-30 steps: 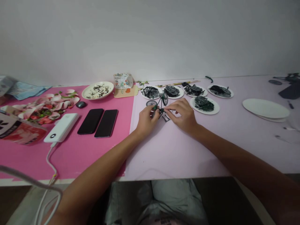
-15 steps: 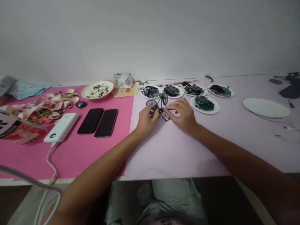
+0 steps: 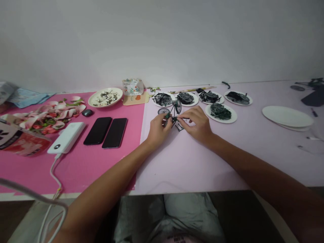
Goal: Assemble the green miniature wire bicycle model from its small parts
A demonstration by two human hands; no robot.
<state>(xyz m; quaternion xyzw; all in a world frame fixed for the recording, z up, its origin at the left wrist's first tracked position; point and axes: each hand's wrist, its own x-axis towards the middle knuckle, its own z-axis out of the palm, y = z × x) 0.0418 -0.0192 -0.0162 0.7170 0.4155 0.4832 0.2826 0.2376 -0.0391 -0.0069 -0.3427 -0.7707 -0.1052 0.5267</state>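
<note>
A small dark green model bicycle is held above the lilac tabletop. My left hand is closed on its frame, thumb and fingers pinching it from the left. From the right, my right hand pinches at the model's near end; any small part between those fingertips is too small to make out. One spoked wheel stands at the top of the model, and another wheel shows just beyond my left fingers. A small dark bracket-like piece lies on the table between my hands.
Behind my hands, several white plates hold dark model parts, among them a plate of green pieces. White plates lie at the right. Two phones, a power bank and a bowl are on the pink mat at the left.
</note>
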